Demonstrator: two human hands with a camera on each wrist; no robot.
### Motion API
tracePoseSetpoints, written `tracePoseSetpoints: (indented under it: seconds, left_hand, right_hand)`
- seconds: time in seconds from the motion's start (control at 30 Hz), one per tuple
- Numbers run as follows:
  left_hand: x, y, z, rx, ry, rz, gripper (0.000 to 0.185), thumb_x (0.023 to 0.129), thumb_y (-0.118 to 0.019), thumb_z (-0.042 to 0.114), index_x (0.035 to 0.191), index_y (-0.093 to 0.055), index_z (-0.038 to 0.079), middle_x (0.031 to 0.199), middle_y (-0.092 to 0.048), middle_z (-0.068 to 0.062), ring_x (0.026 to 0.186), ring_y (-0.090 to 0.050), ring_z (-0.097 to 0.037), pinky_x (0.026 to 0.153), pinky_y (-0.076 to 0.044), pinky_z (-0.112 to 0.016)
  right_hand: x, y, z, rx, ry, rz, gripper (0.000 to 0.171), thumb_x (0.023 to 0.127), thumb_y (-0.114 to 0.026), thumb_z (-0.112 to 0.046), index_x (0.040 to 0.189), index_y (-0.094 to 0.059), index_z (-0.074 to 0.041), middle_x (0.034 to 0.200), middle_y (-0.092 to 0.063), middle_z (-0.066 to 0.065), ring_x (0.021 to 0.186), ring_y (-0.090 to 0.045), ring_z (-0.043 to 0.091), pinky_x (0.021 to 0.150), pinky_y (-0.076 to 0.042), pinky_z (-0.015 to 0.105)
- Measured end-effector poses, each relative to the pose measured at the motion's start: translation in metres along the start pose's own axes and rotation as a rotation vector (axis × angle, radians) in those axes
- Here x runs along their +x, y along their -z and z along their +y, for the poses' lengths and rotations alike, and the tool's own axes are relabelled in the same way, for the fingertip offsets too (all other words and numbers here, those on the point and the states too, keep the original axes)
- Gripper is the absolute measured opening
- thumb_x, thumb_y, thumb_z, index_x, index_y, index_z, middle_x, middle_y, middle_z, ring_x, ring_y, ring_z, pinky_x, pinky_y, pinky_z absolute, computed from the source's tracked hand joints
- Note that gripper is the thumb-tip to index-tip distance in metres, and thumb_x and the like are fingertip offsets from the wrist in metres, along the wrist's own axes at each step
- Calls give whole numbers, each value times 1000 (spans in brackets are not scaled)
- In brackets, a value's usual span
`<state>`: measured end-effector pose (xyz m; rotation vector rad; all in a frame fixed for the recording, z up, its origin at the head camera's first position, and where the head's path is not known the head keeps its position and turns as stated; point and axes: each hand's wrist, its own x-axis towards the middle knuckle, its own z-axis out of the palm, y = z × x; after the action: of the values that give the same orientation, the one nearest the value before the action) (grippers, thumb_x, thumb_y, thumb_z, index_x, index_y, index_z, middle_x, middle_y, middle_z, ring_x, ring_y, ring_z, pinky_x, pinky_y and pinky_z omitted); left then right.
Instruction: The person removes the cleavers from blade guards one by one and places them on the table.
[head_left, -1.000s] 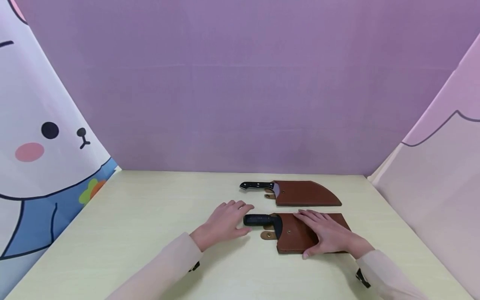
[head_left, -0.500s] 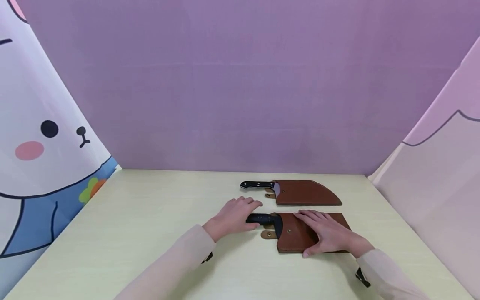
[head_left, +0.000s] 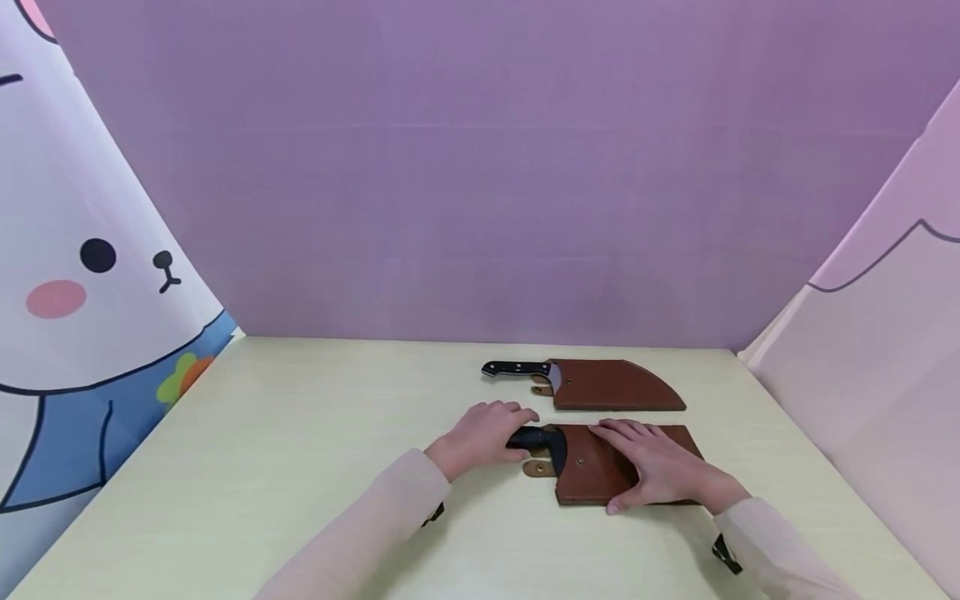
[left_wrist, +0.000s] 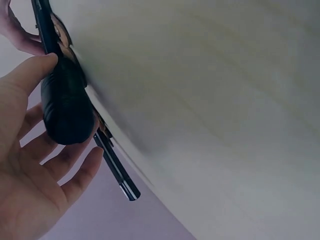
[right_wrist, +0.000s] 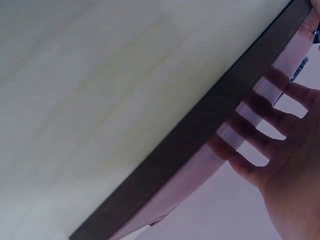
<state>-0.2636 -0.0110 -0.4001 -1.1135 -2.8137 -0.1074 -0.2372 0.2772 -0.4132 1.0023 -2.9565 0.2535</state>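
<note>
Nearest me lies a cleaver in a brown leather sheath [head_left: 600, 462], its black handle [left_wrist: 67, 107] pointing left. My left hand [head_left: 483, 435] is round the end of that handle, loosely bent. In the left wrist view the thumb lies at the handle's side and the fingers pass behind it; how firmly they touch cannot be told. My right hand [head_left: 660, 467] rests on the sheath with fingers spread, thumb at its front edge. Its fingers [right_wrist: 257, 102] lie across the sheath face in the right wrist view. A brown strap with a snap [head_left: 538, 468] sticks out below the handle.
Behind it, parallel, lies a second knife with a riveted black handle [head_left: 513, 369] in a curved brown sheath [head_left: 615, 385]. Both are on a pale table [head_left: 337, 417]. A purple backdrop [head_left: 480, 167] rises at the back, with a cartoon-printed panel [head_left: 112, 333] on the left.
My left hand has moved right along the black handle, from its end to partly round it, and its fingers have drawn slightly together. My right hand stays on the sheath.
</note>
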Motion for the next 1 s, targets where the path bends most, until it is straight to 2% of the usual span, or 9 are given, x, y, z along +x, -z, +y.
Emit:
tracePoseSetpoints:
  seconds: [0.23, 0.4, 1.0]
  left_hand:
    - [3, -6, 0, -34, -16, -17, 42, 81, -66, 41, 119, -56, 24, 100, -63, 5, 76, -53, -5, 64, -44, -24]
    - [4, -7, -1, -54, -17, -38, 43, 82, -65, 39, 121, -55, 24, 103, -62, 5, 79, -54, -5, 68, -45, -25]
    - [10, -14, -7, 34, -116, -11, 44, 82, -64, 43, 122, -54, 29, 97, -62, 7, 80, -56, -5, 68, -42, -27]
  right_hand:
    - [0, -1, 1, -1, 0, 0, 108, 59, -60, -78, 142, -32, -14, 142, -37, 13, 127, -36, 39, 95, -27, 62]
    - [0, -1, 1, -14, 1, -2, 109, 59, -59, -79, 142, -33, -14, 141, -38, 13, 127, -37, 38, 95, -28, 62]
    - [2, -2, 1, -21, 2, 17, 107, 57, -60, -79, 140, -36, -16, 137, -42, 11, 123, -41, 35, 93, -32, 61]
